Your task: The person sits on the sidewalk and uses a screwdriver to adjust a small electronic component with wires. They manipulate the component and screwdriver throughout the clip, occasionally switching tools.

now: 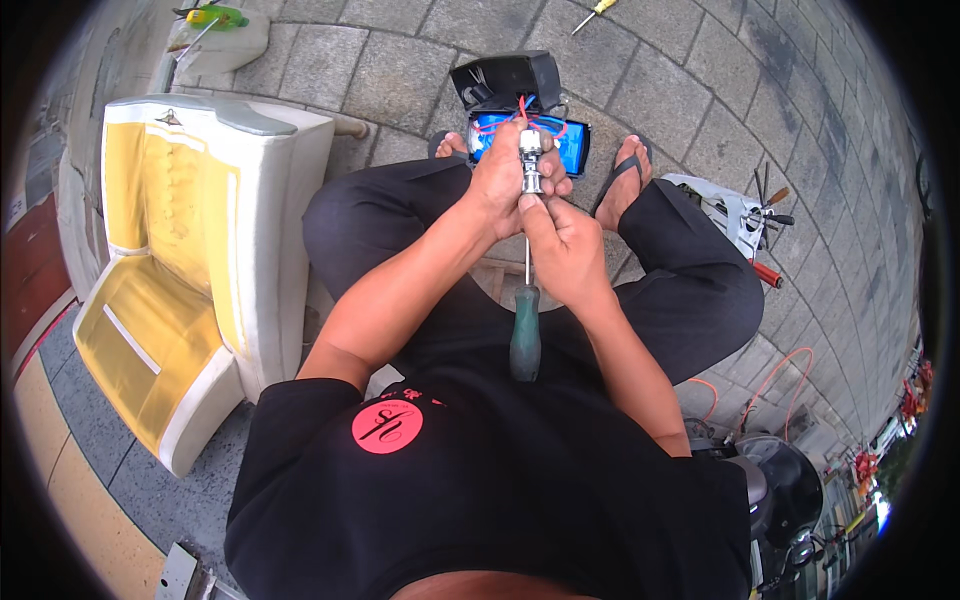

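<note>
My left hand (497, 172) is closed around a shiny silver cylindrical metal fitting (531, 165), held upright between my knees. My right hand (568, 248) meets it from below, thumb and fingers pinched on the thin shaft of a screwdriver (525, 335) at the fitting's lower end. The screwdriver's dark green handle points back toward my body. Where its tip ends is hidden by the fingers. Just beyond my hands lies an opened black case (508, 78) with a blue-wrapped battery pack (572, 148). Red and blue wires run out of it, partly behind my left hand.
A yellow-and-white padded seat (215, 250) stands at my left. Several tools stick out of a white holder (735, 215) at right. A yellow-handled screwdriver (600, 8) lies on the paving ahead. A green-yellow bottle (218, 17) is far left; an orange cable (790, 375) lies at lower right.
</note>
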Available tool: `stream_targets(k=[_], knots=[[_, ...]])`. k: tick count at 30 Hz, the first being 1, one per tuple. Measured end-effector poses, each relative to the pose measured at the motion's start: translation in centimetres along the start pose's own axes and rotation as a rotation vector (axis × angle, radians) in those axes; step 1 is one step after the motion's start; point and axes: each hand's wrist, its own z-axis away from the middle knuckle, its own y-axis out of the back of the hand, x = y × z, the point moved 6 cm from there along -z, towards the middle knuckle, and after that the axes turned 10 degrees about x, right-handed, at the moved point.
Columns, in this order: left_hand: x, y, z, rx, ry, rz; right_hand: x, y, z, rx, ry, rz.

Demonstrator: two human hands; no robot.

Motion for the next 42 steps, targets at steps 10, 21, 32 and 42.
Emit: stream_targets(k=[10,21,32,42], knots=[[0.3,-0.2,0.4,0.067,-0.021,-0.033,-0.9,0.4,0.6,0.052,0.016,0.141],[0.4,-0.3,0.6,0.096,-0.051,-0.058,-1.8,0.9,0.9,0.119,0.149,0.253],[0.3,-0.2,0.3,0.047,-0.061,-0.053,-2.2,1.1,1.0,0.180,0.342,0.368],[0.0,-0.1,0.2,-0.029,0.006,0.040,-1.1,0.0,0.6,0.002,0.094,0.093]])
